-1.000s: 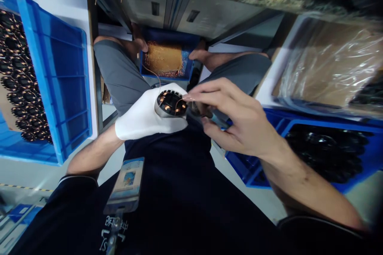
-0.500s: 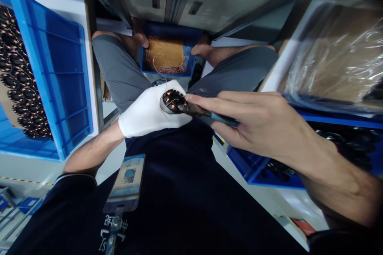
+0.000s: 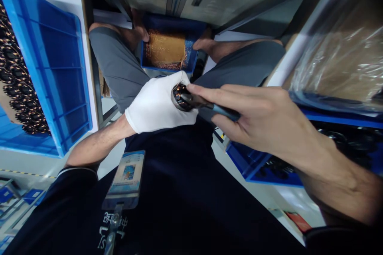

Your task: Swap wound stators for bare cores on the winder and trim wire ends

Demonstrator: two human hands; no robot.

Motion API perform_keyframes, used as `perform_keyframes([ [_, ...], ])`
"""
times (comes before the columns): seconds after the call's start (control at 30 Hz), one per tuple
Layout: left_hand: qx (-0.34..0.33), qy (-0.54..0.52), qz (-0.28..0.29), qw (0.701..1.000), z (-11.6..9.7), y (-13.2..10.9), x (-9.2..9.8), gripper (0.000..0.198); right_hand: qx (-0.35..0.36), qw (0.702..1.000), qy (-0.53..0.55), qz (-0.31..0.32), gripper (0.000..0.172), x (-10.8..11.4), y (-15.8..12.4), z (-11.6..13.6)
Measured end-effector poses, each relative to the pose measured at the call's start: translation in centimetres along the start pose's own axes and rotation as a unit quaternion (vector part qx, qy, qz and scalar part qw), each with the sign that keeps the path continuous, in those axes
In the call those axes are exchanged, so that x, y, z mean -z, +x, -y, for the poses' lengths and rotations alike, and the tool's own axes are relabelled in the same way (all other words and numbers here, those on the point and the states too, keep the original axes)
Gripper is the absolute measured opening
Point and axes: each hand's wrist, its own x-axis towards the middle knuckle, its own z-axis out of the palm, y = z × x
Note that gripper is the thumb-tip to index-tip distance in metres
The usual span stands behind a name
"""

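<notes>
My left hand point(image 3: 158, 105), in a white glove, is wrapped round a motor stator point(image 3: 177, 101), a dark ring with copper windings. The stator's open end faces up and to the right. In my bare right hand point(image 3: 254, 113) is a pair of pliers point(image 3: 223, 111) with blue-grey grips. Their dark metal head lies at the stator's open end and covers part of the windings. My right forefinger stretches along the tool to the stator's rim. Whether the jaws are on a wire is too blurred to see.
A blue bin point(image 3: 167, 67) with cardboard and copper wire scraps stands on the floor between my feet. To the left, a blue crate point(image 3: 56, 67) holds rows of wound stators point(image 3: 25, 87). At right are a plastic-wrapped carton point(image 3: 338, 55) and a blue crate point(image 3: 239, 159) of dark parts.
Both hands, with the stator and pliers, have come closer together; my left hand moved slightly right. The pliers' head now covers more of the windings. A loose copper wire above the glove no longer shows.
</notes>
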Motion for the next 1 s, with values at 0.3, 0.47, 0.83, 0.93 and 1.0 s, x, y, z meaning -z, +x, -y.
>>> perform_keyframes([
  [0.3,-0.005,0.050,-0.042,0.998,-0.6,-0.1,-1.5,0.028,0.013,0.998,-0.054,-0.027,0.066,-0.5,1.0,-0.5],
  [0.47,0.001,0.087,-0.031,0.996,-0.3,-0.1,-2.0,0.023,-0.006,0.999,-0.045,-0.022,0.065,-0.4,0.5,-0.7],
  [0.83,0.132,-0.377,0.127,0.908,3.0,1.4,-2.7,0.033,-0.055,0.979,0.195,-0.028,0.073,-3.6,3.0,-3.0],
  [0.93,0.146,-0.380,0.075,0.910,3.2,0.6,-3.3,0.037,-0.065,0.965,0.244,-0.073,0.059,-4.7,3.3,-3.0],
  [1.0,0.104,-0.291,-0.022,0.951,3.4,-0.1,-3.3,0.038,-0.080,0.948,0.302,-0.063,0.045,-5.0,3.1,-3.8],
])
